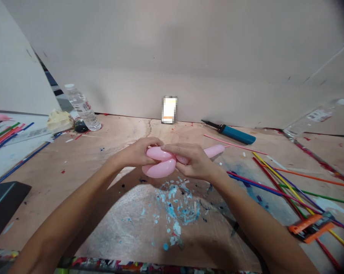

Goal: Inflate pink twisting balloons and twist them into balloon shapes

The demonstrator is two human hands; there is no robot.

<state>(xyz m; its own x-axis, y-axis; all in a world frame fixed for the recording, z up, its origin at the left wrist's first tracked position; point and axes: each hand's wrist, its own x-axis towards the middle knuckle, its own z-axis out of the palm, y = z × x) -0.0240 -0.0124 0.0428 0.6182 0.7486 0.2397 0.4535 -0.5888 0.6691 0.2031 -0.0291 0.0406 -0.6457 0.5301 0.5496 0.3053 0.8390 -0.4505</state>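
A long pink balloon [160,168], bent into two rounded lobes lying one beside the other, is held above the middle of the table. My left hand [140,151] grips the lobes from the left, with some fingertips hidden behind and between them. My right hand [193,160] is closed round the balloon where the lobes meet. From behind my right hand the balloon's straight end sticks out to the right and narrows to a thin tip.
A blue hand pump [237,134] lies at the back right. Thin uninflated balloons [296,179] and an orange-handled tool [311,227] are at the right. A water bottle [85,110] stands back left. A small bright-screened device [169,110] leans on the wall. A dark object [6,205] sits left.
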